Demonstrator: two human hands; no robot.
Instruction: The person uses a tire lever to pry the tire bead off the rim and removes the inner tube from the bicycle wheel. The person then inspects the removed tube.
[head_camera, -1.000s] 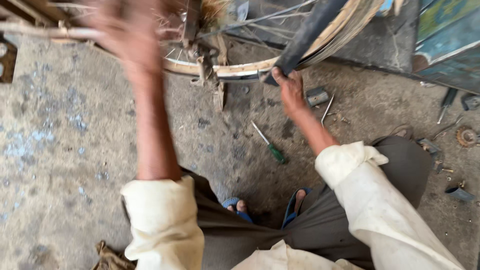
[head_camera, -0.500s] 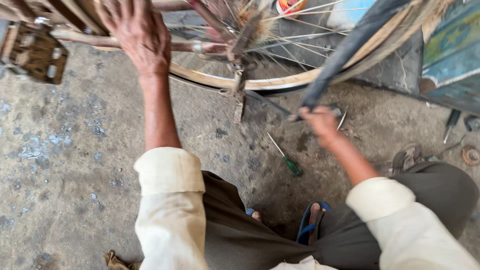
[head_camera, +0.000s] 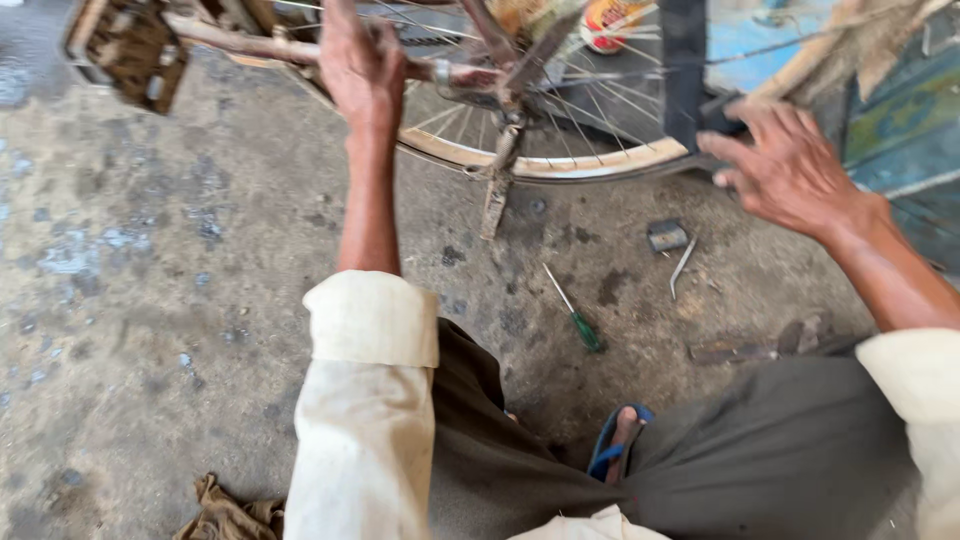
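A bicycle wheel (head_camera: 560, 165) with a pale rim and thin spokes stands in front of me, held in a rusty frame. My left hand (head_camera: 362, 70) is wrapped over a frame tube (head_camera: 260, 45) near the hub. My right hand (head_camera: 785, 165) grips the black tyre (head_camera: 685, 70) where it comes off the rim at the right. A worn pedal (head_camera: 125, 50) sticks out at the upper left. The kickstand (head_camera: 497, 195) hangs down under the hub.
A green-handled screwdriver (head_camera: 575, 310) lies on the stained concrete floor below the wheel. A small metal block (head_camera: 667, 235) and a thin metal rod (head_camera: 682, 265) lie further right. A rag (head_camera: 225, 515) sits at the bottom left. A blue painted panel (head_camera: 900, 130) stands at right.
The view has dropped and closed in. My right hand has slid up along the tyre and now clasps it at the rim. My left hand stays on the frame tube.
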